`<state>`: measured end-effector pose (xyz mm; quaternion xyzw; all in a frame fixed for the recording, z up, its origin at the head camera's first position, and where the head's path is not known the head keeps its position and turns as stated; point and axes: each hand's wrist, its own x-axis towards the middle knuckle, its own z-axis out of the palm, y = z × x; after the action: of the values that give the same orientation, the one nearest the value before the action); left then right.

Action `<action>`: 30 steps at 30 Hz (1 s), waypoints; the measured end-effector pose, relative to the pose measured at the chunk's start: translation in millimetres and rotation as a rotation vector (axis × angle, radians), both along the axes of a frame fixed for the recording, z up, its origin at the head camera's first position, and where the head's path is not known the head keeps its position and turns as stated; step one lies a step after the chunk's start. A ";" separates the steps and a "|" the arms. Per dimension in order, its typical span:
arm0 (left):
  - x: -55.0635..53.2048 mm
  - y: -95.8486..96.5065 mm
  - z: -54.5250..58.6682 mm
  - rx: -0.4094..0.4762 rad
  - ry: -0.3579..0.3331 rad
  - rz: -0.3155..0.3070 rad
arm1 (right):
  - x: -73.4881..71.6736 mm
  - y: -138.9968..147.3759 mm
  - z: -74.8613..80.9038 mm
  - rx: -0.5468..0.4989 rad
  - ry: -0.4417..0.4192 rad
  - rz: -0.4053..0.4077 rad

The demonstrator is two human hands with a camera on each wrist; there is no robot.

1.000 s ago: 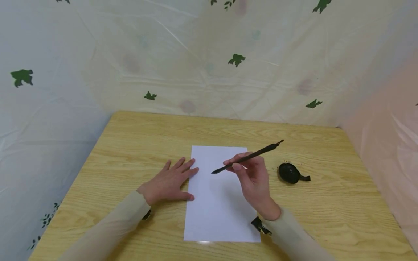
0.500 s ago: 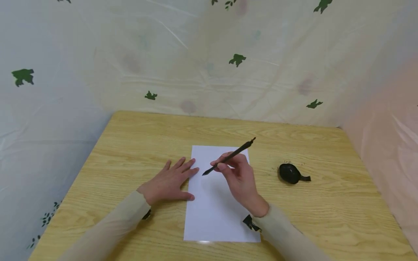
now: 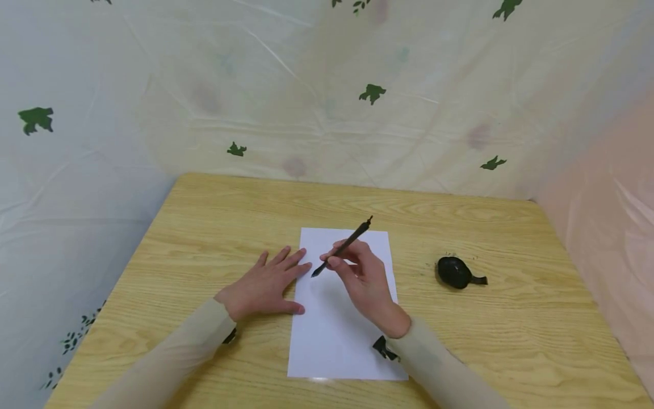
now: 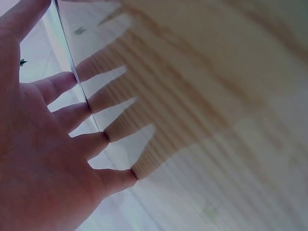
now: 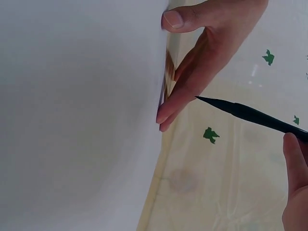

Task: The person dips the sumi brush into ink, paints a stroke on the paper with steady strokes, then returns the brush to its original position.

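A white sheet of paper point(image 3: 327, 346) lies on the wooden table. My left hand point(image 3: 263, 287) is spread flat, its fingertips and thumb resting on the paper's left edge. In the left wrist view, the fingers of my left hand point(image 4: 43, 139) are straight and apart. Above the sheet, my right hand point(image 3: 365, 287) pinches a slim black writing brush point(image 3: 348, 241) between thumb and fingers. The brush slants, its pointed tip down to the left, near the left fingertips. In the right wrist view, the tip of the brush point(image 5: 245, 111) stands off the paper.
To the right of the paper sits a small black dish point(image 3: 453, 272) with a short handle; small dark specks lie around it. The wooden table point(image 3: 521, 341) meets a pale plastic sheet point(image 3: 306, 102) with green bird prints, hanging behind and at both sides.
My right hand has moved left over the paper with the brush, whose tip is now nearer the left fingertips. The brush slants more steeply. My left hand has stayed in place.
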<state>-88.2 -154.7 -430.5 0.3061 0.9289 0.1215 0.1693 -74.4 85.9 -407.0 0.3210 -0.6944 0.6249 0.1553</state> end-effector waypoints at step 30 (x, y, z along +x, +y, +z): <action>-1.0 0.8 0.1 0.002 -0.018 0.011 | -0.4 -11.2 -13.4 0.127 -0.054 -0.032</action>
<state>-89.2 -153.9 -430.4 0.3002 0.9288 0.1261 0.1768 -74.8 74.8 -420.5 0.3020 -0.7416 0.5856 0.1260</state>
